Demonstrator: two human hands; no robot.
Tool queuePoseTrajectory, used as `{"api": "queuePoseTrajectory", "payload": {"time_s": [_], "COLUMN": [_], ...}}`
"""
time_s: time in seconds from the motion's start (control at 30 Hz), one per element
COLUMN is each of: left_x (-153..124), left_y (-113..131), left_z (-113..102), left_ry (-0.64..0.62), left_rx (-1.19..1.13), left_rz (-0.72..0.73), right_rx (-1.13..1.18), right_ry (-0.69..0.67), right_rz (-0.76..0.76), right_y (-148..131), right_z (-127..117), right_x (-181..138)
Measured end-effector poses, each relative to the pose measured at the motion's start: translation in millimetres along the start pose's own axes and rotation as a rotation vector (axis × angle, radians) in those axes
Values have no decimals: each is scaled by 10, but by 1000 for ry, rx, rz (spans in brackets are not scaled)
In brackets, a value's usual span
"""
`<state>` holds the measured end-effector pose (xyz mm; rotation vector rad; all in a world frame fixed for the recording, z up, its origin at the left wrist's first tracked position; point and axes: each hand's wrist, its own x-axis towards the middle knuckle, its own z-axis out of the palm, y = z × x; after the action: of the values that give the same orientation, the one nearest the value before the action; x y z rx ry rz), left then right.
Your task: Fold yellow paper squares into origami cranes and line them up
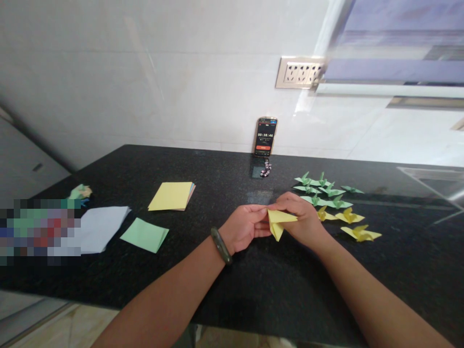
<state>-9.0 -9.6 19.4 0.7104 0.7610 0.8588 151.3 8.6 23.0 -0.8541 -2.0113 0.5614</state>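
A partly folded piece of yellow origami paper (278, 223) is held in the air above the black countertop. My left hand (247, 226), with a dark green bangle at the wrist, pinches its left edge between thumb and fingers. From the other side my right hand (302, 220) grips the same paper, its fingers curled behind and meeting my left fingertips near the top. Two pointed flaps show, one aimed right and one down. To the right of my right hand stand several folded yellow cranes (349, 216) and, behind them, several green cranes (314, 200).
A stack of yellow-topped square paper (171, 196) lies left of centre on the countertop (217, 166). Nearer are green paper (144, 235) and white sheets (105, 227). A phone (266, 137) showing a timer leans on the wall, its beaded strap (266, 168) below. Crumpled paper (80, 192) sits far left.
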Motion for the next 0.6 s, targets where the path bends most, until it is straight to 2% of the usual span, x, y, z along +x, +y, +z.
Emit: {"api": "queuePoseTrajectory", "payload": {"time_s": [0.27,0.4,0.6], "left_x": [38,31,-6], "left_y": [33,48,44], "left_z": [-23,-16,-12], "left_ry": [46,58,26], "left_rx": [-132,-143,-43], "left_rz": [76,94,-32], "right_rx": [-226,-301,-289], "right_ry": [-126,-55,46], "right_rz": [-174,-221,-239], "right_y": [-52,-1,6], "right_z": [-6,25,26], "right_x": [-4,-16,-4]}}
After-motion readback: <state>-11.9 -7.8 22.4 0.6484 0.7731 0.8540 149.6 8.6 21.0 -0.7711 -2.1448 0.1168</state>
